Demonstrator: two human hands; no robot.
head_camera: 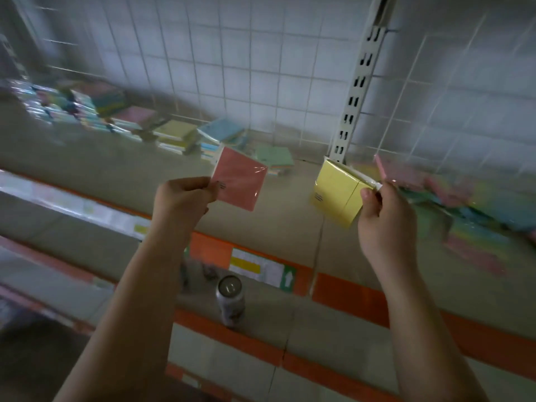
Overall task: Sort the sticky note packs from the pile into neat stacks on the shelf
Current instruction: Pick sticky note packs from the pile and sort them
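My left hand (182, 197) pinches a pink sticky note pack (240, 182) by its lower left corner, held up over the shelf (116, 181). My right hand (385, 221) grips yellow sticky note packs (338, 192) by their right edge, with a thin pink pack (380, 166) sticking up behind them. Neat stacks (87, 107) of packs line the back of the shelf at left, with shorter yellow (177, 134), blue (220, 134) and green (275, 158) stacks toward the middle. A blurred loose pile of packs (470, 204) lies on the shelf at right.
A white wire grid (232, 68) backs the shelf, and a slotted upright post (356, 94) stands behind my right hand. Orange price rails (348, 291) edge the shelves. A metal can (230, 300) stands on the lower shelf between my arms.
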